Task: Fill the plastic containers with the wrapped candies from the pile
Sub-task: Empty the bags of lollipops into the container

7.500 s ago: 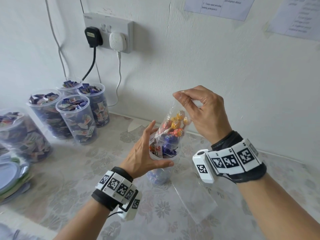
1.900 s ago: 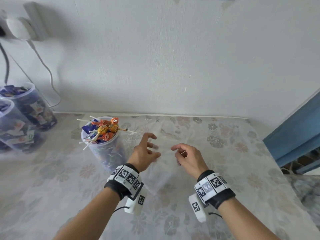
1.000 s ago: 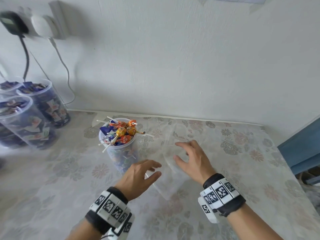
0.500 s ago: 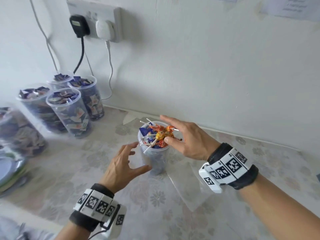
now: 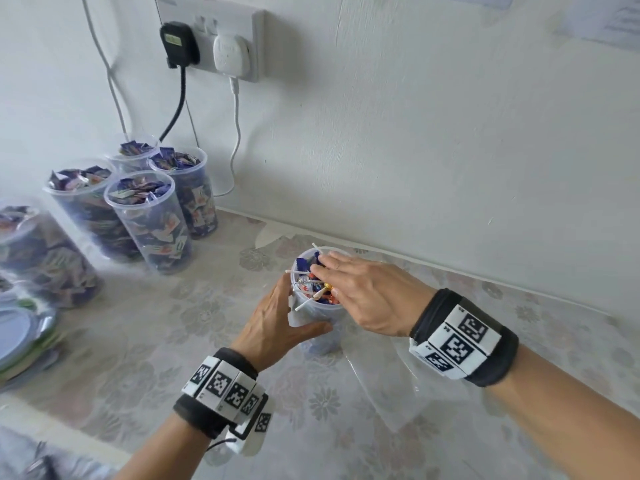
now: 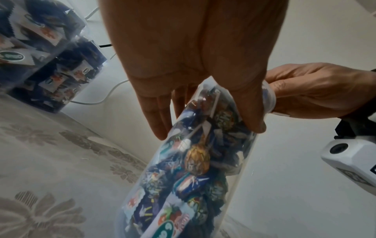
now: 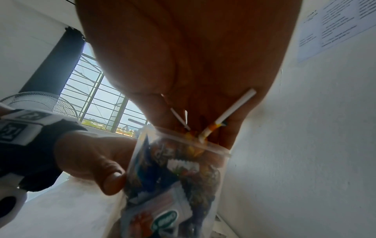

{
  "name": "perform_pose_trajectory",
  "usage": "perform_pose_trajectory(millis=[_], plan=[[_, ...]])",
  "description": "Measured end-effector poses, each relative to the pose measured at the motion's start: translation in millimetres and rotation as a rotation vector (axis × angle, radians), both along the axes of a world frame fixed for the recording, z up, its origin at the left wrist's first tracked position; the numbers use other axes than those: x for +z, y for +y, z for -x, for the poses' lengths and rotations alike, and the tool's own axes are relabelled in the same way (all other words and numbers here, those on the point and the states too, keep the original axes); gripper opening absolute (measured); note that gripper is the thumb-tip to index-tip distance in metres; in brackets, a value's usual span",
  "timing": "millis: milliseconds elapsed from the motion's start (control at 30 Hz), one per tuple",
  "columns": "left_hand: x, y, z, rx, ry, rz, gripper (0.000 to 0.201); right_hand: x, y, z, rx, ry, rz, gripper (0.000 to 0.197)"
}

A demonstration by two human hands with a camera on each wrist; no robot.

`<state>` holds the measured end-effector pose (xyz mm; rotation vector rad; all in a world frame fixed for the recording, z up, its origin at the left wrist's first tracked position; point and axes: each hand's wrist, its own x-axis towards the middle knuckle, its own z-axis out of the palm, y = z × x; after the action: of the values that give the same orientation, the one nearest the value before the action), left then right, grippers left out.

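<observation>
A clear plastic container point(image 5: 323, 344) stands on the flowered tablecloth, packed with blue wrapped candies and topped with lollipops point(image 5: 311, 289) whose white sticks poke over the rim. My left hand point(image 5: 294, 316) grips its side, fingers on the left wall and thumb across the front. My right hand point(image 5: 343, 278) lies flat on the lollipops, fingers straight, pressing down. The left wrist view shows the container point(image 6: 193, 169) from the side, with my fingers point(image 6: 156, 122) along it. In the right wrist view, lollipop sticks point(image 7: 234, 109) lie against my palm above the rim.
Several filled containers point(image 5: 149, 220) stand at the back left, with a larger one point(image 5: 41, 258) and a stack of lids point(image 5: 20, 337) at the left edge. An empty clear bag point(image 5: 388, 386) lies flat right of the container. Cables hang from a wall socket point(image 5: 207, 39).
My left hand, open beside the container half a second ago, now grips it. My right hand has slid from the container's side onto the top of the lollipops.
</observation>
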<state>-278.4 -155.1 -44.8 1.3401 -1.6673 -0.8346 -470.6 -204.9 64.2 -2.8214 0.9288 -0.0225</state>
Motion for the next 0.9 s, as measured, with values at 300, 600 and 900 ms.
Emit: perform_pose_trajectory(millis=[300,600,900], plan=[[1,-1,-1,-0.014,-0.007,-0.005,0.085,3,-23,-16,0.079,0.164,-0.082,0.024],[2,-2,-1,0.002,-0.045,0.006,0.089,13,-21,-32,-0.009,0.231,-0.133,0.012],[3,0,-1,-0.012,-0.035,-0.015,0.095,24,-13,-6,-0.095,-0.339,-0.098,0.031]])
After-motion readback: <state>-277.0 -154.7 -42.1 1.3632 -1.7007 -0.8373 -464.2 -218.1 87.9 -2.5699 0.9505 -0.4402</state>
